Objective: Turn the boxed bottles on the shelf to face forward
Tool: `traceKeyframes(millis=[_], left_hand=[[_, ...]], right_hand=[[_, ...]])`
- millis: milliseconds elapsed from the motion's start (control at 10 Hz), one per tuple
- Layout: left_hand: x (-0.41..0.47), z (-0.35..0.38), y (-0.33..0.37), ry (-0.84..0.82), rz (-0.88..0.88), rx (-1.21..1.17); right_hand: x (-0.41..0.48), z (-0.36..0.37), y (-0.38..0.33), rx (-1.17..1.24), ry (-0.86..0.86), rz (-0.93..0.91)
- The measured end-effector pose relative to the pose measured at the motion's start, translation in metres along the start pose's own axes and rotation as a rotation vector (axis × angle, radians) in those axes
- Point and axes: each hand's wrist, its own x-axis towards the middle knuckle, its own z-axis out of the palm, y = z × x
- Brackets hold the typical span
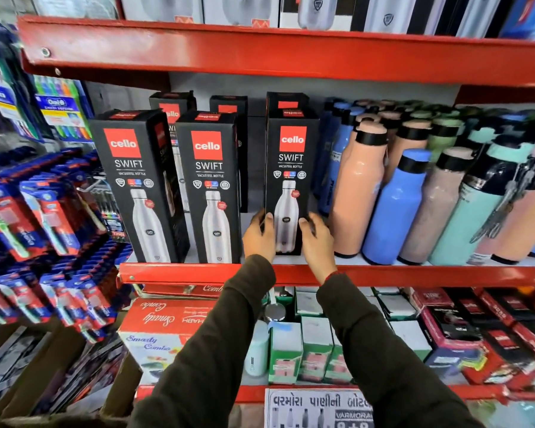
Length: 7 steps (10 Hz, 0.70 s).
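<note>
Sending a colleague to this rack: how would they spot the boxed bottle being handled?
On the middle red shelf, three black Cello Swift boxes stand in front. It is the rightmost box, beside the peach bottle, and the only one gripped by both hands.

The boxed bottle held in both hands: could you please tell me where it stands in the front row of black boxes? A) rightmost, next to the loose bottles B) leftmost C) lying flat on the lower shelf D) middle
A: the left hand and right hand hold the boxed bottle at its base, right of two other boxes and beside the peach bottle.
</note>
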Motion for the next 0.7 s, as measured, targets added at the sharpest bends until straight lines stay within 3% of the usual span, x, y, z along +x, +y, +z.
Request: traceKeyframes(millis=[700], left_hand=[[-0.046, -0.023, 0.000, 0.011, 0.023, -0.022]], right_hand=[[-0.048, -0.020, -0.015, 0.054, -0.021, -0.018]])
